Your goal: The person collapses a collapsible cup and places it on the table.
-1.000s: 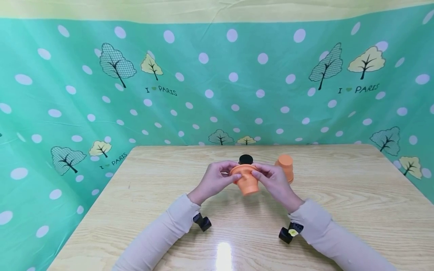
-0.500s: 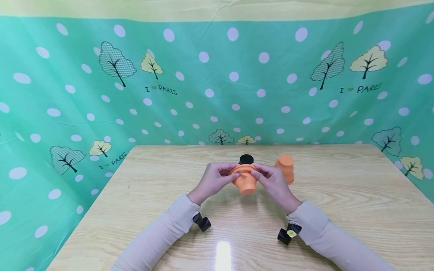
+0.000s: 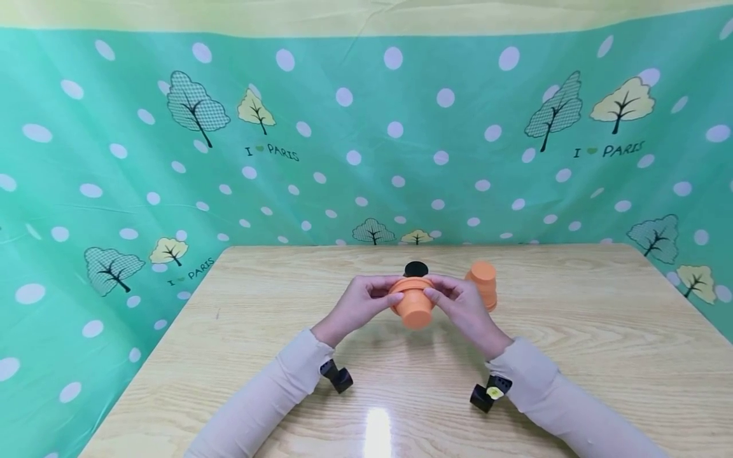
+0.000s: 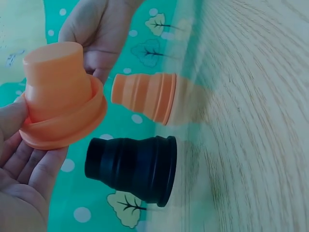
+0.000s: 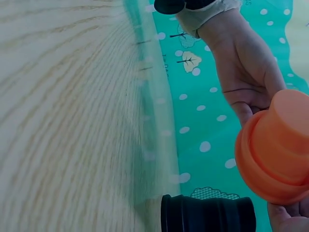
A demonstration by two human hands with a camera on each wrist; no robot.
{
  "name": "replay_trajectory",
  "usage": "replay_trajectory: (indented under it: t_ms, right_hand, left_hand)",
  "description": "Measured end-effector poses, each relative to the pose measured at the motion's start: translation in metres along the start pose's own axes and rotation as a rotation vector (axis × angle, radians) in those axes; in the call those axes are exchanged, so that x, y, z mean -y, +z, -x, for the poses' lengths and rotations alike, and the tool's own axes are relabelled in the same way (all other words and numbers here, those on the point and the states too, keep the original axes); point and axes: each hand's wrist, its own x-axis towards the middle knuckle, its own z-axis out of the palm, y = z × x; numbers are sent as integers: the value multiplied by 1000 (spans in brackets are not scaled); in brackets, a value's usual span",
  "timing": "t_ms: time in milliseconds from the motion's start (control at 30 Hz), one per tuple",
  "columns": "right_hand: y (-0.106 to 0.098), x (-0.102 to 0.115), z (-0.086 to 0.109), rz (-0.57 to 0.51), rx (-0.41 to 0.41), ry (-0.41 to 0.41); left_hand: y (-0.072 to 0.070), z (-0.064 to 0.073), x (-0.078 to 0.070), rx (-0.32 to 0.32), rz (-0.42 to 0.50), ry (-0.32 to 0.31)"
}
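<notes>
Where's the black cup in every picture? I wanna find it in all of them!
Head: around the middle, below picture center, the black cup peeks out just above the held orange cup.
Left wrist: lower middle, the whole black cup, lying sideways in the picture.
Right wrist: bottom edge, partly cut off, the black cup.
Shared landmark: the held orange cup, seen in all three.

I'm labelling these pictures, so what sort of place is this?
Probably a small indoor recording setup: a wood-grain table in front of a hanging green cloth printed with dots and trees, and black wrist-worn devices that look like cameras.
</notes>
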Motion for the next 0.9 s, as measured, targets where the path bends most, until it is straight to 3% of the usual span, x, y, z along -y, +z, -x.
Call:
replay_trajectory:
  t_ms: [300,533,900]
  right_hand:
    - [-2,2,1,13,2,13]
    - [-3,3,0,10,31,54]
    - [-9,0,0,-52,134,92]
  left_hand:
    - [0,0,-2,60,65,-21]
    - [-1,2,-2,83,-18,-4]
    - [0,0,-3,78,-57,-16]
